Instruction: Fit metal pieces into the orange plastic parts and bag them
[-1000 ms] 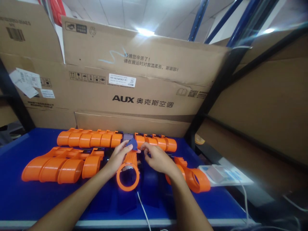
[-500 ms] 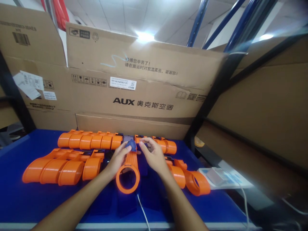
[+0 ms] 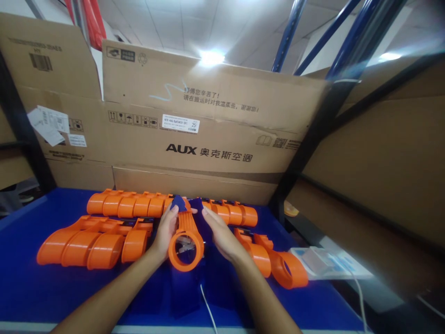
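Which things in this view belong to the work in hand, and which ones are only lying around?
Probably in the work:
orange ring-ended piece, in the left hand
dark blue piece, seemingly held by the right hand
similar orange pieces in rows

Apparently just around:
printed cardboard behind
white cable in front

Your left hand [image 3: 167,230] and right hand [image 3: 219,230] both grip, near each other; left forearm [image 3: 118,290] and right forearm [image 3: 260,292] converge forward.

Blue tabletop [image 3: 38,292], orange parts [image 3: 105,250] in rows
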`<state>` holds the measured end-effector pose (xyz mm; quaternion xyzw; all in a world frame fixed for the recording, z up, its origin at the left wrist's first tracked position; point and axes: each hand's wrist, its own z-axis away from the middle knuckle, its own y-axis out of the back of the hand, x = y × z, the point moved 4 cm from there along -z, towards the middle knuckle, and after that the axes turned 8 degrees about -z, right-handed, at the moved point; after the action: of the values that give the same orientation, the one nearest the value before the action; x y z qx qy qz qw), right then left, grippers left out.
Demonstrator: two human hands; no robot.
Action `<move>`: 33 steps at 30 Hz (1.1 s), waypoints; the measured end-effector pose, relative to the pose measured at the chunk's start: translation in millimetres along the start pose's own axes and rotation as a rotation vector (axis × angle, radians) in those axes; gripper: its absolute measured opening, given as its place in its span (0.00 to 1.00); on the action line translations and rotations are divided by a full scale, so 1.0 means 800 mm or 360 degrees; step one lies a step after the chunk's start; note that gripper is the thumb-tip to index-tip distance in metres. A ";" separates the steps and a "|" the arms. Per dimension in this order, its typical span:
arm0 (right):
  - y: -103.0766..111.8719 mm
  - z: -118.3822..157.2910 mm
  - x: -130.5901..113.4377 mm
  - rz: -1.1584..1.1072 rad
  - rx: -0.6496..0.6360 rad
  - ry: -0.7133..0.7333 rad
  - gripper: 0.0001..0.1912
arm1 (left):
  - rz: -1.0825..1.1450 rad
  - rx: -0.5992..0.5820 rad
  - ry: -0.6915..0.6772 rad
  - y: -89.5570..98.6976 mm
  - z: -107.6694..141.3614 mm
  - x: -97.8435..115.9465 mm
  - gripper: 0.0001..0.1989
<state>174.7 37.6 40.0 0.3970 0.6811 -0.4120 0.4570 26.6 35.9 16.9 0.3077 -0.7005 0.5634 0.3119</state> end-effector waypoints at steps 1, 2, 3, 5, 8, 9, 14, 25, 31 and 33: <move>0.002 0.000 -0.002 0.0028 0.0020 0.0004 0.27 | 0.0009 0.0007 -0.0033 0.001 -0.001 0.001 0.25; 0.004 0.000 -0.005 0.0080 0.0063 0.0025 0.27 | 0.0016 0.0016 -0.0072 0.001 -0.002 0.001 0.25; 0.008 0.001 -0.008 0.0145 0.0109 0.0055 0.27 | 0.0022 0.0026 -0.0112 0.002 -0.003 0.002 0.24; 0.013 0.002 -0.017 0.0278 0.0179 0.0157 0.26 | 0.0031 0.0038 -0.0171 0.003 -0.006 0.004 0.23; 0.016 0.006 -0.032 0.0381 0.0223 0.0358 0.24 | -0.0004 0.0011 -0.0197 0.003 -0.009 0.004 0.20; 0.016 0.007 -0.035 0.0397 0.0224 0.0401 0.23 | -0.0032 0.0016 -0.0215 0.003 -0.009 0.003 0.20; 0.017 0.008 -0.038 0.0478 0.0137 0.0475 0.22 | -0.0182 0.0095 -0.0323 0.007 -0.007 0.002 0.22; 0.014 0.008 -0.036 0.0542 0.0046 0.0448 0.20 | -0.0240 0.0118 -0.0410 0.008 -0.005 0.005 0.23; 0.003 0.013 -0.037 0.0564 -0.0074 0.0443 0.22 | -0.0228 0.0106 -0.0461 0.010 -0.004 0.009 0.25; 0.000 0.015 -0.037 0.0603 -0.0133 0.0457 0.23 | -0.0215 0.0095 -0.0450 0.011 -0.004 0.009 0.26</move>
<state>186.4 21.4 65.0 0.5528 0.6690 -0.2296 0.4406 16.0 39.7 17.7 0.4394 -0.6980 0.5129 0.2381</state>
